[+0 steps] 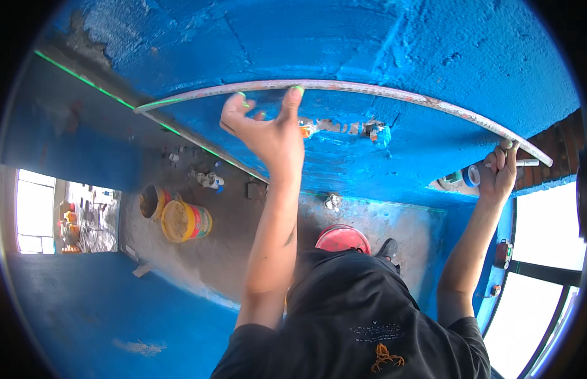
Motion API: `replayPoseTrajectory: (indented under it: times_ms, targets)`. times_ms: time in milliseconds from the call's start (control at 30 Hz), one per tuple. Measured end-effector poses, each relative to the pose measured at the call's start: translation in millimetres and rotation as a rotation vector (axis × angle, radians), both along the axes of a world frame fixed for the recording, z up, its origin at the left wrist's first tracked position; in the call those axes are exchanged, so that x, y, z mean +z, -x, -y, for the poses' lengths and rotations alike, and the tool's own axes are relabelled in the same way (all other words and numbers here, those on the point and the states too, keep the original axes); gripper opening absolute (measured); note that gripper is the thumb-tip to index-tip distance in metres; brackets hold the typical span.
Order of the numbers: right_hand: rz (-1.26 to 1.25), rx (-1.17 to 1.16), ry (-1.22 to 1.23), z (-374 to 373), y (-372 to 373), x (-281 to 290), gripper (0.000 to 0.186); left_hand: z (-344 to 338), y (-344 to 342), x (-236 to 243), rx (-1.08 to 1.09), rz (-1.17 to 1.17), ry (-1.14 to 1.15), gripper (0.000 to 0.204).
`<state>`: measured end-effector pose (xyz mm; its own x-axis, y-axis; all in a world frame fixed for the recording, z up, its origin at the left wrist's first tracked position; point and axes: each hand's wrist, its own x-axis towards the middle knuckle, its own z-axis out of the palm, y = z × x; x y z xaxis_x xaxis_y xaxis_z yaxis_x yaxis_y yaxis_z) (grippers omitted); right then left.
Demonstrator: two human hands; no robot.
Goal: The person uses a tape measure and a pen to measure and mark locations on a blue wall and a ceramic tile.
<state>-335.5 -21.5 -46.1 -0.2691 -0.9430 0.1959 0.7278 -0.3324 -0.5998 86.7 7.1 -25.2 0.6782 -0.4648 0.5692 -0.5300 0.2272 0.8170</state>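
A long, thin, pale straightedge (pixel 344 86), stained with paint or plaster, lies across the blue wall and looks bowed through the lens. Below its middle, my left hand (pixel 271 129) is open, fingers and thumb apart, the thumb tip at the straightedge's lower edge. Green light falls on its fingertips. Near the right end, my right hand (pixel 497 170) is closed on the straightedge with fingertips at its lower edge; part of the grip is hidden. Beside that hand are a short white rod (pixel 527 163) and a blue-and-white round thing (pixel 471 175).
A rough broken patch (pixel 337 127) marks the blue wall (pixel 369 167). Below are a red bucket (pixel 342 239), a yellow bucket (pixel 186 221) and a darker bucket (pixel 153 202) on the floor. A green laser line runs along the left corner; bright windows (pixel 546 227) stand at right.
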Motion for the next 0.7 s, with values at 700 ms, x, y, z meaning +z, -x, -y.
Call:
replayPoseTrajectory:
  times_ms: [700]
  targets:
    - [0.057, 0.044, 0.015, 3.2, 28.3, -1.9, 0.019, 7.9, 24.1, -5.0, -0.115, 0.234, 0.052, 0.115]
